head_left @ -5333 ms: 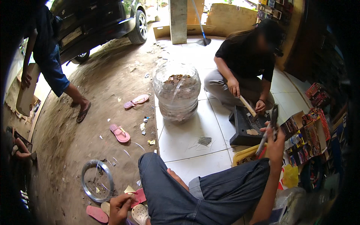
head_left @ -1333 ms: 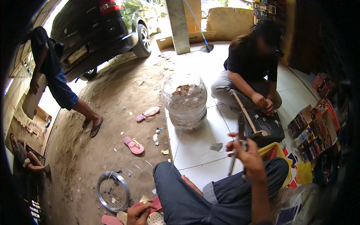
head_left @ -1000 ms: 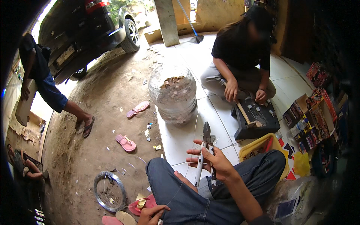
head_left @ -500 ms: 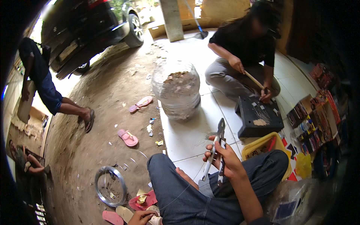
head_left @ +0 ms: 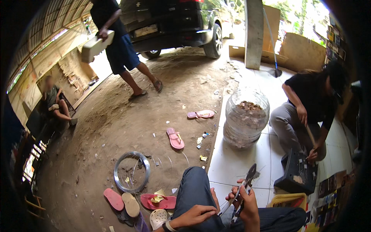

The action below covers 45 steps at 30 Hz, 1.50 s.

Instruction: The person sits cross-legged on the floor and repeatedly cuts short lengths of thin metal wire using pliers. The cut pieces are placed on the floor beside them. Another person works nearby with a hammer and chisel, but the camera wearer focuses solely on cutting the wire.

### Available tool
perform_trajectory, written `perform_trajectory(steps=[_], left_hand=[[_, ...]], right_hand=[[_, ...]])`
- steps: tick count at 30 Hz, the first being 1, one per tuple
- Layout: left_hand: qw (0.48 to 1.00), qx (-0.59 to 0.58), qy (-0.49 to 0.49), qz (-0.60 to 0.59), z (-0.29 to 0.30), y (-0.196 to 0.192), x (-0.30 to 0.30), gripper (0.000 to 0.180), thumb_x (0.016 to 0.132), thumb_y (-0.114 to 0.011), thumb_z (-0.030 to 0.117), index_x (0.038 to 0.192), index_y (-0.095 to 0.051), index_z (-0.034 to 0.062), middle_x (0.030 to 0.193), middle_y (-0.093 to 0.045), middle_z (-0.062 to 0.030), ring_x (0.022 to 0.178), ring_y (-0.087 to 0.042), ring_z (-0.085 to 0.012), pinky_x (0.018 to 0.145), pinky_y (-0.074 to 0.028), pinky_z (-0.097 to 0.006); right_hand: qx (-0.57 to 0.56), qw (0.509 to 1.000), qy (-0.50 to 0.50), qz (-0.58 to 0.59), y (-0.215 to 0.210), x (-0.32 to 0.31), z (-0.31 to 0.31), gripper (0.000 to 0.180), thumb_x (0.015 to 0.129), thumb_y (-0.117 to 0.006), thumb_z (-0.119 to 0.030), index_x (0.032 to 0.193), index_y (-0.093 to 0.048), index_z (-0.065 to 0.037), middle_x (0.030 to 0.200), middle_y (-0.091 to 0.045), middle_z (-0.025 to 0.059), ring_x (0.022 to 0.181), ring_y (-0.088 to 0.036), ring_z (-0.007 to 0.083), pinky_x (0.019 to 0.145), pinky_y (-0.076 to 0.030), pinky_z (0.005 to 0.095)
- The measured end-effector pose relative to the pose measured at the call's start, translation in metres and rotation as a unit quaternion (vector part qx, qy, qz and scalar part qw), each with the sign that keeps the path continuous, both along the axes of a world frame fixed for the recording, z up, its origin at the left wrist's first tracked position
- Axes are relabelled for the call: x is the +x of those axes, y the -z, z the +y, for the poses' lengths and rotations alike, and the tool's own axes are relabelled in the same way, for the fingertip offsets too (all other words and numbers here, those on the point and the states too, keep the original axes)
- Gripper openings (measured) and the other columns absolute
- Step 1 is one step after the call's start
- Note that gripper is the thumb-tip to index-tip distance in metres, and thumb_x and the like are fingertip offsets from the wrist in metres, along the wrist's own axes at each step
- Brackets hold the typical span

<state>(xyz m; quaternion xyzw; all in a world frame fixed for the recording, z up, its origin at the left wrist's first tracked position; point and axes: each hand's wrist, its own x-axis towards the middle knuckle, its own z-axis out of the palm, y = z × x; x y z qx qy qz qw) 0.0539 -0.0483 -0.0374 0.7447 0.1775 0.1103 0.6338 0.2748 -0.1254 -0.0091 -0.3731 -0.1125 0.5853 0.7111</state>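
I sit with my knee [head_left: 193,185] raised, in dark jeans. My right hand [head_left: 243,201] grips a pair of dark pliers [head_left: 247,181], jaws pointing up and away over the white tiled floor [head_left: 232,162]. My left hand [head_left: 195,214] rests on my thigh with the fingers curled; a thin wire [head_left: 223,208] seems to run from it toward the pliers, though the grip itself is unclear. A coil of grey wire [head_left: 132,177] lies on the dirt to my left.
A wire-mesh cage full of brown pieces [head_left: 246,118] stands ahead. A seated person [head_left: 309,104] works with a stick over a black box [head_left: 297,176]. Pink sandals [head_left: 175,138] lie about. Another person [head_left: 116,46] carries a white box near a black car [head_left: 170,23].
The view has swung left and down. My right hand with the pliers sits lower and nearer my knee, and my left hand has come up onto my thigh. The standing person has walked toward the car.
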Motion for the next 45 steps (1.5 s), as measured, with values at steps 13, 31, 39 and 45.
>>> perform_trajectory(steps=[13,31,39,45], left_hand=[[0.98,0.146,-0.132,0.023,-0.018,-0.038,0.032,0.019,0.103,-0.052,0.009,0.107,-0.065,-0.0043,0.09,-0.069,-0.0162,0.081,-0.063,-0.0233,0.076,-0.049,-0.035],[0.841,0.324,-0.174,0.397,0.013,0.01,-0.071,0.031,0.104,-0.054,0.033,0.116,-0.073,0.0124,0.099,-0.076,-0.0089,0.093,-0.072,-0.0284,0.079,-0.054,-0.04],[0.973,0.134,-0.183,0.038,0.0,0.011,0.024,0.02,0.098,-0.056,0.007,0.112,-0.069,0.0034,0.075,-0.065,-0.013,0.06,-0.06,-0.0171,0.059,-0.047,-0.031],[0.979,0.091,-0.184,0.007,0.001,0.02,0.082,0.022,0.096,-0.056,0.005,0.114,-0.07,0.0039,0.067,-0.06,-0.009,0.055,-0.056,-0.0166,0.057,-0.045,-0.031]], right_hand=[[0.109,0.989,-0.092,0.026,0.087,-0.021,0.014,0.038,0.107,-0.057,-0.03,0.134,-0.052,-0.005,0.101,-0.066,0.0051,0.098,-0.068,0.0164,0.091,-0.055,0.0305],[0.082,0.95,0.299,-0.032,-0.006,0.096,-0.063,0.026,0.107,-0.055,-0.024,0.125,-0.049,-0.006,0.094,-0.066,0.0099,0.09,-0.068,0.0217,0.09,-0.057,0.0392],[-0.098,0.92,0.211,-0.316,0.009,0.058,-0.031,0.031,0.107,-0.056,-0.018,0.132,-0.056,-0.001,0.101,-0.071,0.0107,0.094,-0.068,0.0175,0.087,-0.055,0.032],[-0.221,0.843,0.194,-0.45,0.047,0.047,-0.015,0.029,0.101,-0.061,-0.011,0.128,-0.064,-0.004,0.098,-0.074,0.0063,0.085,-0.064,0.0105,0.077,-0.049,0.0264]])
